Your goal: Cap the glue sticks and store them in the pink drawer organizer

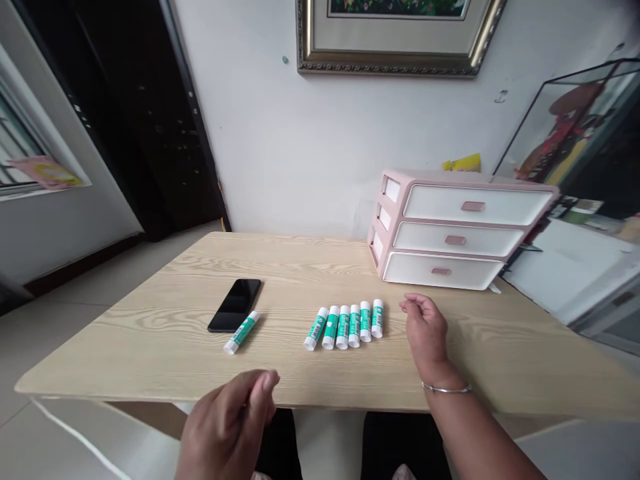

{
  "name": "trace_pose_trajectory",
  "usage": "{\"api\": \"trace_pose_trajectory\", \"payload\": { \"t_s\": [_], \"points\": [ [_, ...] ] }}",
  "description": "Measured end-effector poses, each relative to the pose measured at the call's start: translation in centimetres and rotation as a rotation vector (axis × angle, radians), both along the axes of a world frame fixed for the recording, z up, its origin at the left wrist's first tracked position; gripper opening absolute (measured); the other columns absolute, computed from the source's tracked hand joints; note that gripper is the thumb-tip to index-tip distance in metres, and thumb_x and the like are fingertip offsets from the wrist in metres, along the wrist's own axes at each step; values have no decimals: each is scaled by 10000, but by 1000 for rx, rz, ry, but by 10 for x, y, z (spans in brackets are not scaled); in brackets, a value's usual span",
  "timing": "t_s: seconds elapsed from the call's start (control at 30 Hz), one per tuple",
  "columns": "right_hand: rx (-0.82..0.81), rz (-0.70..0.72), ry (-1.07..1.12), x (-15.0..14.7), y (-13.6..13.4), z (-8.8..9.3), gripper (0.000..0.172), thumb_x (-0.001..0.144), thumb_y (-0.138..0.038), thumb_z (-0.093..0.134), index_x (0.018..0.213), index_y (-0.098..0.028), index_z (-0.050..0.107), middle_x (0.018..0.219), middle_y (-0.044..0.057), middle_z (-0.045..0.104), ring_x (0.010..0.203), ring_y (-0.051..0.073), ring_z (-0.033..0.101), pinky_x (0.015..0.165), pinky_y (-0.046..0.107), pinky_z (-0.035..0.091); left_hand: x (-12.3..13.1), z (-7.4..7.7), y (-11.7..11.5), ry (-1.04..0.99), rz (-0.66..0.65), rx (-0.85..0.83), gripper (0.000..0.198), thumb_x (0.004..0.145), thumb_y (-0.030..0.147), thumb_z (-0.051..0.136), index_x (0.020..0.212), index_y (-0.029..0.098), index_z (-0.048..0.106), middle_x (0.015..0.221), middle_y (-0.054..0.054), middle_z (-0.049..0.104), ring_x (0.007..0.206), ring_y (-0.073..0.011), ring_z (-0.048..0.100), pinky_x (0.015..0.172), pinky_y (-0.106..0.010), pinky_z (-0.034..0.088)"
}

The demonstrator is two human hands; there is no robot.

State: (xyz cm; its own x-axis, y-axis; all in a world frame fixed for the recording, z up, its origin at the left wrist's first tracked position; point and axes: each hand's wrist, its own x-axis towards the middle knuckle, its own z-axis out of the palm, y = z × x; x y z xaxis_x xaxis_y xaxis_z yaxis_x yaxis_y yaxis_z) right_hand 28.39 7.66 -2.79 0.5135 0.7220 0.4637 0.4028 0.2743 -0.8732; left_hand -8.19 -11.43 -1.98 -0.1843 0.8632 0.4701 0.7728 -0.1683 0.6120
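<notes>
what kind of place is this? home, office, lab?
Most likely a room in a home, not a lab: a gilt-framed picture hangs above a wooden table, which carries a pink three-drawer organiser, a phone and glue sticks. No industrial gear in view.

Wooden table (525,347) against white wall (325,147); framed picture (395,63); dark doorway (140,113) left.
</notes>
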Motion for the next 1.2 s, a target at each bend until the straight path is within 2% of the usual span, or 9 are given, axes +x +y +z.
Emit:
{"api": "trace_pose_trajectory", "payload": {
  "t_s": [0.03,0.1,0.17,0.27,0.43,0.63,0.8,1.0,1.2],
  "points": [
    [-6,-14,-17,0,-1,2,341,852,-447,593,1029,-179,708,903,77,752,802,221,655,770,327,485,1,13,15,81,56,-24,260,969,450,543,946,256,715,893,-9,740,838,-206,688,753,-303,530],
    [-20,-53,-60,1,-3,7,355,865,-448,583,1047,-171,708,907,83,749,794,222,654,760,327,481,2,30,41,234,178,-15,298,988,420,475,1002,239,713,983,-49,750,919,-249,685,813,-348,513],
    [-28,-103,-119,1,-5,12,361,869,-447,571,1036,-160,713,920,100,747,808,234,656,767,338,482,-1,37,58,384,263,-12,311,971,370,476,1107,191,691,1124,-116,718,1047,-297,643,913,-404,479],
    [-52,-165,-221,0,-8,20,324,859,-387,533,999,-159,717,973,122,744,885,264,663,818,370,488,-7,33,71,507,376,-120,295,950,322,503,1138,169,671,1173,-140,689,1086,-327,605,875,-420,460],
    [-180,-190,-342,-2,-11,28,342,792,-300,499,1018,-161,715,1061,146,728,1018,308,641,916,428,479,-14,25,86,585,425,-244,314,943,293,531,1203,162,647,1153,-142,691,1095,-325,592,839,-401,440],
    [-286,-166,-455,-3,-9,29,393,760,-288,491,1046,-151,723,1061,158,728,1031,324,627,953,444,472,-13,23,93,621,430,-232,286,950,283,523,1163,159,667,1061,-131,703,1049,-329,600,833,-398,438],
    [-281,-162,-539,-4,-7,25,389,755,-281,488,1028,-148,731,1043,154,732,1031,331,621,972,451,457,-11,18,90,609,341,-233,264,951,266,530,1149,147,658,1060,-130,701,1032,-303,621,866,-379,439],
    [-232,-174,-624,-3,-8,21,379,780,-264,484,1044,-155,733,1040,153,727,1032,312,621,996,440,438,-6,14,90,592,272,-263,382,982,334,494,1293,144,606,1139,-143,693,1097,-310,617,885,-386,445],
    [-256,-237,-668,0,-8,16,421,781,-230,502,1132,-145,720,1046,161,724,1052,319,606,1009,464,406,2,17,98,543,218,-301,279,976,288,470,1107,162,681,1058,-133,686,1059,-284,624,909,-371,449]
  ]
}}
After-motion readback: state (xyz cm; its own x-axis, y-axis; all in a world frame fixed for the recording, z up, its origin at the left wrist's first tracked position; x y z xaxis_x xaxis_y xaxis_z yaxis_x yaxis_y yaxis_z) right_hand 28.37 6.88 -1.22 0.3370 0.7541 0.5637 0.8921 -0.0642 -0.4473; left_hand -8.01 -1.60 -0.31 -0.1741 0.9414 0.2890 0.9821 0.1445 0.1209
